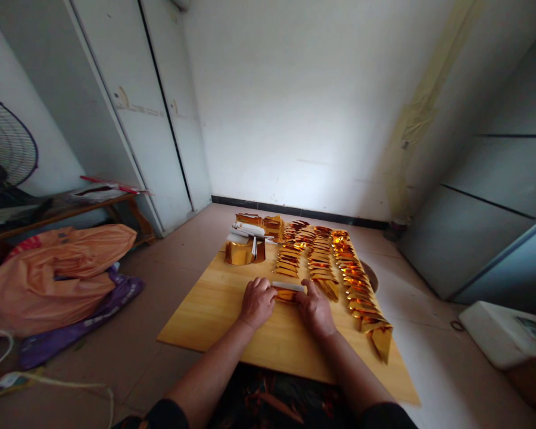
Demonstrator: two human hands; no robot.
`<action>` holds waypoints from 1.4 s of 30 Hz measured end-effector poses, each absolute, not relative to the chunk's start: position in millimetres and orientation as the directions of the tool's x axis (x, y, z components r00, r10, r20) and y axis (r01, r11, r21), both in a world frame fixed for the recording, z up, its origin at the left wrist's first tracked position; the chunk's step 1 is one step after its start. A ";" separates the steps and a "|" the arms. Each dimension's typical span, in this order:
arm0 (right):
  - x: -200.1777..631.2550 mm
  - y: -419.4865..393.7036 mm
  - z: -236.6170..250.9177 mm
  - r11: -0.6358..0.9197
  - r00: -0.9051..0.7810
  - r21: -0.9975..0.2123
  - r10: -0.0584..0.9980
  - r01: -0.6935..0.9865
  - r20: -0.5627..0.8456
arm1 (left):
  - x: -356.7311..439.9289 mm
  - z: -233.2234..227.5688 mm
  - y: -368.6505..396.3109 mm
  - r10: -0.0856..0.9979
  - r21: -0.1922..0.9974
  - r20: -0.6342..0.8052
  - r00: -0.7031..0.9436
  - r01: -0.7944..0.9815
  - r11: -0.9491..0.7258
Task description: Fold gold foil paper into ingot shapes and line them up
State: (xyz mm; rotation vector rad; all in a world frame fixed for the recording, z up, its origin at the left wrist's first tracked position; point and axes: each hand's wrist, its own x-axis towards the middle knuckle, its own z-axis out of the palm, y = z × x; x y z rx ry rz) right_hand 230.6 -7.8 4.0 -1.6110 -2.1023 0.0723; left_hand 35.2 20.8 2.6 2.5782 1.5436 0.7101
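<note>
Bare wood runs along the left edge of the tabletop [201, 313] from the near-left corner up to the gold stack [240, 254], which blocks the far-left part. Rows of folded gold pieces [354, 285] crowd the right side with narrow gaps, stopping short of the near-right corner. The left hand [258, 302], right hand [315, 310] and gold-and-white piece [287, 294] bar the middle; forearms cross the near edge, bare wood between them
</note>
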 end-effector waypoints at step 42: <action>235.0 -1.1 4.1 0.145 -0.056 -0.472 0.979 0.870 0.196 | 36.9 -12.4 43.5 0.921 0.507 0.264 0.288 0.771 -0.386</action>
